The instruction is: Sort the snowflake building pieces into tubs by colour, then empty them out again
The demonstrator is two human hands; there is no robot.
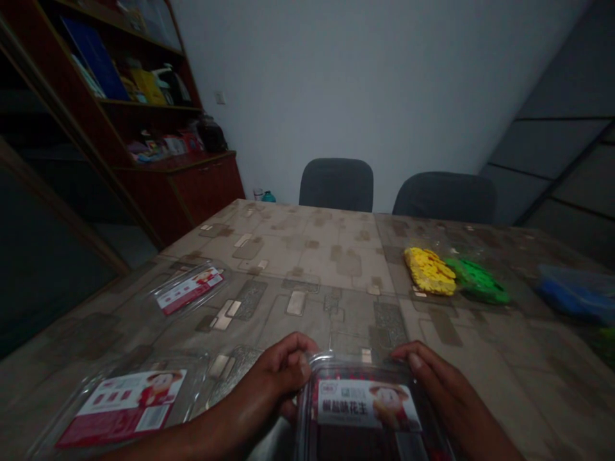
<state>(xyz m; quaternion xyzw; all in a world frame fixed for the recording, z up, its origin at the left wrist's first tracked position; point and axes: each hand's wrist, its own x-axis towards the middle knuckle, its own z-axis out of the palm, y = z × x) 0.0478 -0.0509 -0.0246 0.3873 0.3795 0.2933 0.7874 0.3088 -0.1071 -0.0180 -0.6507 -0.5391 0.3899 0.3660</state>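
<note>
A clear plastic clamshell box (368,432) with a red and white printed label and red contents sits at the bottom centre, between my hands. My left hand (288,368) grips its far left corner, thumb on the lid's edge and fingers curled beside it. Along the far right edge of the box, my right hand (432,374) is closed with its thumb and fingertips on the rim. The box's near side is cut off by the frame. A similar clear lid (125,400) with a label lies left of my left forearm.
Another labelled clear lid (189,291) lies farther back on the left. Bags of yellow pieces (430,271) and green pieces (480,280) lie at the right, near a blue container (579,294). Two grey chairs (336,184) stand behind the patterned table (307,256).
</note>
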